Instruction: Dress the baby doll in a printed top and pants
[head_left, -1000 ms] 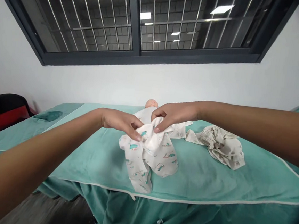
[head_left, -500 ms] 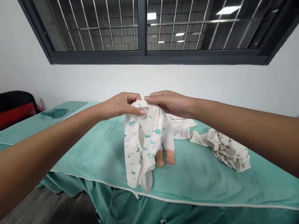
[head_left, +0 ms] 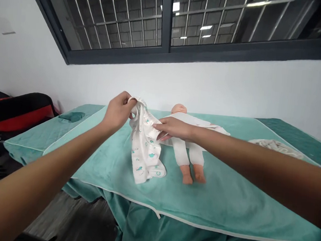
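A pair of white baby pants (head_left: pixel 148 149) with small teal prints hangs between my hands, the legs reaching down to the green cover. My left hand (head_left: pixel 120 109) is closed on one side of the waistband and holds it up. Lower and to the right, my right hand (head_left: pixel 173 129) grips the other side of the waistband with thumb and fingers. Just right of the pants a baby doll (head_left: pixel 180 152) lies on its back, head toward the wall, bare feet toward me. It wears white clothing, and my right hand and forearm hide part of its middle.
The bed's green velvet cover (head_left: pixel 227 194) has white piping along its front edge. A crumpled pale cloth (head_left: pixel 276 146) lies at the right, partly behind my forearm. Red and black chairs (head_left: pixel 23 112) stand at the left. A barred window (head_left: pixel 169 23) fills the wall above.
The pants have been lifted off the doll and shifted left, so its legs and head now show. My hands have spread apart along the waistband. The view has swung left.
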{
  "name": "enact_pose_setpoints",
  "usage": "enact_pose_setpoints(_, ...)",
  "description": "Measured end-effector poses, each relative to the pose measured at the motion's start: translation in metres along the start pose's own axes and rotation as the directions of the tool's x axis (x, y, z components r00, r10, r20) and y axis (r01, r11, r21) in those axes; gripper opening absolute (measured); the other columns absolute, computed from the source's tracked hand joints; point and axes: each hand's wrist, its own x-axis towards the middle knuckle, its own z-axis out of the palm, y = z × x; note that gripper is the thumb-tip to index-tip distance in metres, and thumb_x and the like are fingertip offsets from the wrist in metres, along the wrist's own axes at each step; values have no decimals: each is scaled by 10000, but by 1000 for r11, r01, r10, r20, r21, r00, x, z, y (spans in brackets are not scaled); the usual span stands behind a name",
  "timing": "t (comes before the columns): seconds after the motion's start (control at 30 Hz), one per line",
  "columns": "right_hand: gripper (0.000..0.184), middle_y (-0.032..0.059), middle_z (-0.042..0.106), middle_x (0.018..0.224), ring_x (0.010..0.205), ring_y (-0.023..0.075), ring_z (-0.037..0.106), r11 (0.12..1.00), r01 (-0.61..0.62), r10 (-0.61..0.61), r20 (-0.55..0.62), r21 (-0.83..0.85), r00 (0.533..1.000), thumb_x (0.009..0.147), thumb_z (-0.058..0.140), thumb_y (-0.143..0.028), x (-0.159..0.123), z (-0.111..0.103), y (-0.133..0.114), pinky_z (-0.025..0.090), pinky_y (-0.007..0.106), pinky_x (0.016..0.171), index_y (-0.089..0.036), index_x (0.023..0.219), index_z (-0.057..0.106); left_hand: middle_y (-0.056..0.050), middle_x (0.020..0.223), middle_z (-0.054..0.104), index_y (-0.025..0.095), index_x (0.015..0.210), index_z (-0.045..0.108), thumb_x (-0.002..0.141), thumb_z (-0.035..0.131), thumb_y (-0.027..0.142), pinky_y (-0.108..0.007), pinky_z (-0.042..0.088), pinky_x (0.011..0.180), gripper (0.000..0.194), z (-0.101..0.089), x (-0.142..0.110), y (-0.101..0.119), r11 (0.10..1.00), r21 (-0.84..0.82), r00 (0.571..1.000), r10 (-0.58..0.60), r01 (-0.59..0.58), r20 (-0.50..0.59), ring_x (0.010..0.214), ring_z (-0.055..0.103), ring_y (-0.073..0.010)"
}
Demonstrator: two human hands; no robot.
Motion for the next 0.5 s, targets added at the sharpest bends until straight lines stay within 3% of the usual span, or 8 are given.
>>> enact_pose_setpoints(0.1,195,88,701,1007,919,191,674,993,-32,31,-12,-110,999,911,581,-353,25,21,38,542,253,710,-161,930,602,-16,790,613,206,811,527,854,512,440,-298,457,695,238,31,-18,-38,986,163,980,-63,33,187,745,573,-182)
enact_pose_setpoints(0.17,150,79,694,972,938,212,656,965,-25,33,23,-260,999,833,661,-284,33,24,63,536,267,724,-158,884,597,-48,896,640,201,831,548,849,526,429,-336,466,782,229,51,-35,-61,975,224,921,-92,5,377,858,593,-217)
enact_pose_setpoints(0.23,165,63,686,943,930,214,651,956,-17,32,48,-294,998,783,692,-244,37,14,83,539,280,737,-163,889,594,-70,1024,656,203,936,586,863,516,413,-364,465,862,233,68,-51,-74,984,176,853,-69,-27,517,973,598,-245)
enact_pose_setpoints(0.3,178,61,677,950,905,199,661,984,-22,24,5,-174,1000,799,664,-254,38,-9,96,550,282,723,-171,935,587,-68,1118,653,222,1029,605,892,489,409,-382,444,942,259,83,-61,-75,990,84,801,44,-116,598,1075,579,-257)
enact_pose_setpoints(0.37,194,76,670,980,883,185,666,998,3,-12,-154,-58,988,821,637,-292,42,-43,104,558,285,719,-174,963,580,-61,1163,646,241,1064,611,911,475,423,-387,429,990,274,101,-65,-64,988,-33,773,137,-148,620,1126,565,-256)
enact_pose_setpoints(0.43,233,91,668,1019,885,181,657,996,29,-63,-399,-89,915,817,638,-327,48,-81,111,553,303,773,-173,981,579,-74,1184,641,237,1101,592,916,469,471,-380,454,982,323,125,-64,-49,986,-165,787,92,12,610,1125,581,-251)
enact_pose_setpoints(0.5,324,105,650,1135,949,191,645,978,-9,-118,-583,-209,804,816,633,-360,58,-118,121,530,332,862,-177,1075,567,-130,1243,613,206,1209,522,892,491,551,-389,500,937,469,155,-60,-38,925,-235,764,-85,300,639,1119,603,-274)
